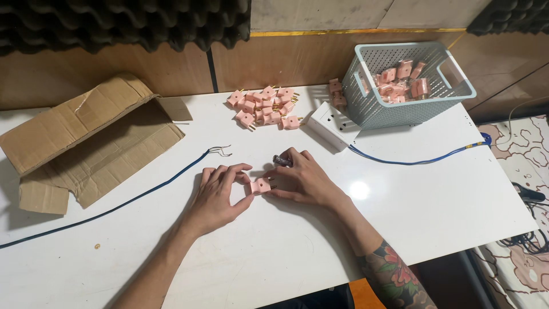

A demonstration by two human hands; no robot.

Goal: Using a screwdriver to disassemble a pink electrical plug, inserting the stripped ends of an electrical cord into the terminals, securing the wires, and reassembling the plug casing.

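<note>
An open cardboard box (86,143) lies at nine o'clock on the white table (434,212), a blue cable (143,194) trailing past it. At centre, the left hand (217,197) and right hand (303,180) pinch a pink plug (261,185) between fingertips, both clamped on it; the right also grips a small dark tool (281,161). Steadying the plug flat against the table looks wise. More pink plugs (266,107) sit at twelve o'clock, a white power strip (331,123) and grey basket (372,109) at one.
</note>
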